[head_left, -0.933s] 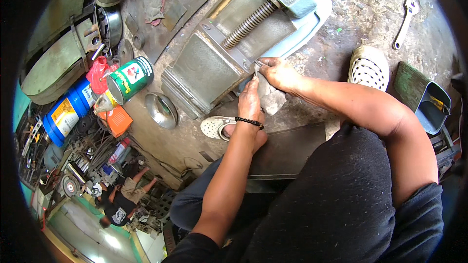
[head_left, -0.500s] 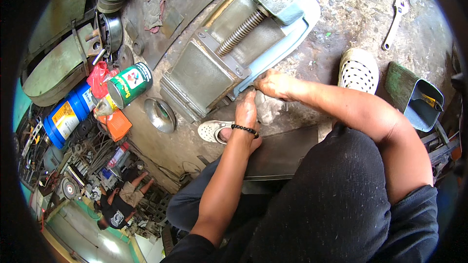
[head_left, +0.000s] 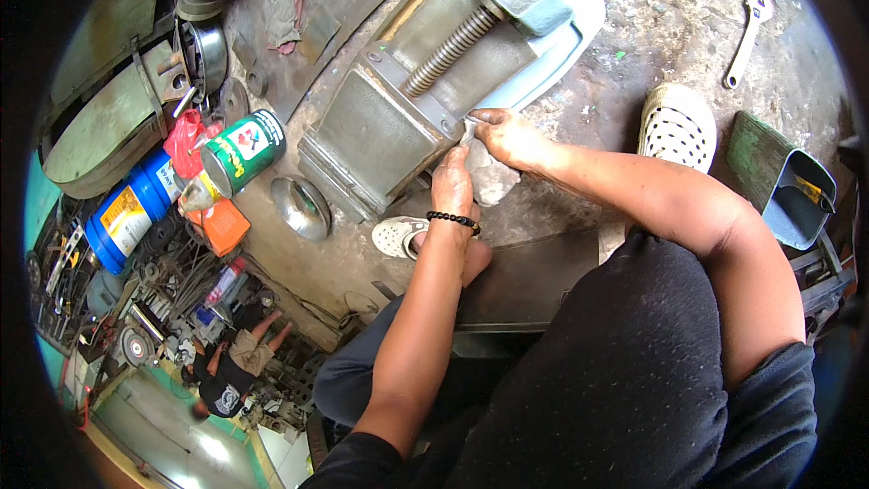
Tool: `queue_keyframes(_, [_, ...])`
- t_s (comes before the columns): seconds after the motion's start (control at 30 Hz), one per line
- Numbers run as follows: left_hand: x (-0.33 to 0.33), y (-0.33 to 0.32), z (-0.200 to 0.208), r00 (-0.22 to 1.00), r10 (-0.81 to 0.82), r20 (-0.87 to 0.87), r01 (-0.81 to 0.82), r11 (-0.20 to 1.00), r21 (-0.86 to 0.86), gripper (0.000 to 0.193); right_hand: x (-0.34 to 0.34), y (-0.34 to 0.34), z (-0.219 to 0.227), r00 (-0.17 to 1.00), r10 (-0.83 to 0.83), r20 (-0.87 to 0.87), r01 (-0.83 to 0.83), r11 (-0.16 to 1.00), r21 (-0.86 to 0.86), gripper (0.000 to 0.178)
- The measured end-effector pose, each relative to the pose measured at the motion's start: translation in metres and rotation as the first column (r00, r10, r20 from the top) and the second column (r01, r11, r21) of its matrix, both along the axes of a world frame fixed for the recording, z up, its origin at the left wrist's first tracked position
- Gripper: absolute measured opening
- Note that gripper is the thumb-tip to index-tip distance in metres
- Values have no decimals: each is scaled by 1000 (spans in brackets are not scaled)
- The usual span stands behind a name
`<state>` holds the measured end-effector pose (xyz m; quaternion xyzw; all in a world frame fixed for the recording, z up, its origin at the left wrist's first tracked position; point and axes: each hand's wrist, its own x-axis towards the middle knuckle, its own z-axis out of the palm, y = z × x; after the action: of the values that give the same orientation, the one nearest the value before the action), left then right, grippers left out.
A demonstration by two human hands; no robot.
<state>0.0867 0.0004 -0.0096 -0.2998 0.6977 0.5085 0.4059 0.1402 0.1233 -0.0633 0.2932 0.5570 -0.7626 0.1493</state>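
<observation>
A large machine vise (head_left: 380, 131), grey and pale blue with a thick threaded screw, lies slantwise on the floor ahead of me. A pale, smudged rag (head_left: 493, 181) hangs between my hands beside the vise's near right edge. My right hand (head_left: 509, 138) is closed on the rag, its fingertips against the side of the vise. Just below and to the left, my left hand (head_left: 453, 183) pinches the rag's other side, thumb pointing up; its fingers are partly hidden. A beaded bracelet (head_left: 454, 220) circles the left wrist.
To the left stand a green can (head_left: 244, 152), a blue bucket (head_left: 136, 208) and a shiny metal bowl (head_left: 300, 207). An adjustable wrench (head_left: 748, 39) lies at far right, above a green box-shaped container (head_left: 780, 179). Another person (head_left: 226, 376) works at lower left.
My right hand has moved slightly up along the vise's edge, and my left hand slightly down. More of the rag shows, stretched between them. The whole view has shifted a little.
</observation>
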Motion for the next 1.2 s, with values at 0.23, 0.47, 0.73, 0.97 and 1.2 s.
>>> queue_keyframes(0.23, [10, -15, -3, 988, -156, -10, 155, 984, -84, 35, 3, 17, -7, 719, 645, -257, -277, 606, 746, 23])
queue_keyframes(0.47, [22, -28, 19, 940, -324, -106, 318, 945, -71, 34, 25, 16, 29, 982, 191, -10, -186, 966, 182, 38])
queue_keyframes(0.73, [0, -7, 0, 978, -180, -109, 177, 984, -35, 41, 7, -5, -5, 981, -47, -187, 81, 980, 183, 37])
queue_keyframes(0.97, [2, -21, -1, 933, -326, -154, 311, 944, -114, 33, 2, 17, -5, 859, 451, -244, -302, 829, 470, 45])
queue_keyframes(1.2, [29, -39, 11, 795, -571, -204, 511, 812, -281, 45, 28, 20, 21, 934, 354, -37, -325, 891, 316, 41])
